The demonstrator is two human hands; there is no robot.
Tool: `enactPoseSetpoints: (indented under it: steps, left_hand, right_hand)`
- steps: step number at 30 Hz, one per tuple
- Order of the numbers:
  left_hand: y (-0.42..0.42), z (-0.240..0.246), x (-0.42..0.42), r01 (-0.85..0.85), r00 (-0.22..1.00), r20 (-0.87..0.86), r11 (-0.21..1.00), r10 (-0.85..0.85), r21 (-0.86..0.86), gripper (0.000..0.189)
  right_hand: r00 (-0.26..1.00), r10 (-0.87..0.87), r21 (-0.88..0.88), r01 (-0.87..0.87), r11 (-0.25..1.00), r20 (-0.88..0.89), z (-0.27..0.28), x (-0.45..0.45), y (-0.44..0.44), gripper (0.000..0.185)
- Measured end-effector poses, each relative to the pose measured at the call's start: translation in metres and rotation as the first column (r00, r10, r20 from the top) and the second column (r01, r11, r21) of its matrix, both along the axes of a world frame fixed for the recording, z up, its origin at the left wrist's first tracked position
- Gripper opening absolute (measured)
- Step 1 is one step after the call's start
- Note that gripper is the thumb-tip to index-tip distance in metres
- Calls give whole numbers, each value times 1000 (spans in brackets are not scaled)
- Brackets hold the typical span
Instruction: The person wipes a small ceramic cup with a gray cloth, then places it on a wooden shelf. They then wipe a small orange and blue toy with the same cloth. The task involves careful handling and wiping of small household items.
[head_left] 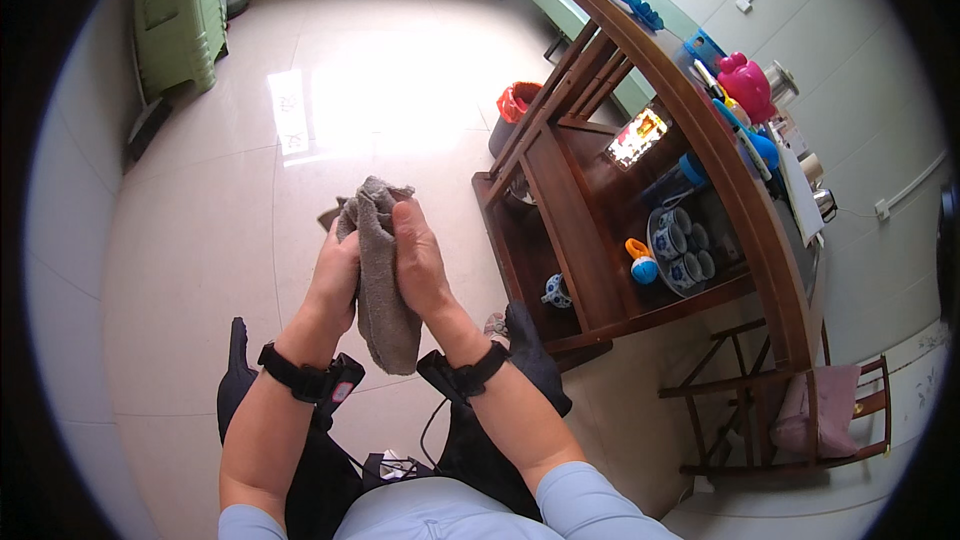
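Observation:
A grey-brown terry cloth point(386, 285) is bunched up between my two hands, over the tiled floor in the middle of the view. My left hand point(336, 266) grips it from the left side, its fingers mostly hidden by the cloth. From the right side my right hand point(418, 251) closes on the same cloth, with the thumb upward near its bunched top end. One long folded part hangs back between my wrists. A small dark flap, whose nature I cannot tell, sticks out beyond my left hand. Both wrists wear black straps with small boxes.
To the right stands a dark wooden table point(697, 105) with toys on top; its shelf holds a tray of cups point(679, 247) and an orange-and-blue toy point(642, 262). Beyond are a red-lined bin point(517, 101), green stacked chairs point(172, 22) and, lower right, a chair with a pink cushion point(817, 409).

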State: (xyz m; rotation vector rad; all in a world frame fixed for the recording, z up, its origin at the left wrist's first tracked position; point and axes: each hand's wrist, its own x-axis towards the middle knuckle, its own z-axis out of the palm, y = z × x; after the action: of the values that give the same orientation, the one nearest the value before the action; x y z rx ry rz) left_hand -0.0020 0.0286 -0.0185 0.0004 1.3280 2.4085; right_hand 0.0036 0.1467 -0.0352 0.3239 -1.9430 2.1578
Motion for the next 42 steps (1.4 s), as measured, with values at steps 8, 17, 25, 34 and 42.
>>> enactPoseSetpoints:
  steps: [8, 17, 25, 34, 42]
  left_hand:
    - [-7, 7, 8, 190, 982, 31, 977, -187, -94, 35]
    - [2, 4, 8, 96, 993, 73, 995, -94, -29, 32]
    - [-4, -15, -10, 23, 992, 118, 983, -45, 181, 31]
    - [-7, -9, -14, 1, 998, 64, 963, -18, 270, 34]
    - [3, 16, 12, 133, 981, 150, 988, -120, -80, 30]
  right_hand:
    - [927, 200, -403, -59, 913, 316, 18, -4, 25, 42]
    - [899, -431, -51, 436, 899, 79, 3, 0, 5, 36]
    - [892, -357, 229, 422, 877, -278, 6, 13, -18, 40]
    - [814, -285, 401, 515, 758, -506, 12, 18, -30, 43]
    - [984, -128, 153, 146, 977, -124, 24, 8, 12, 45]
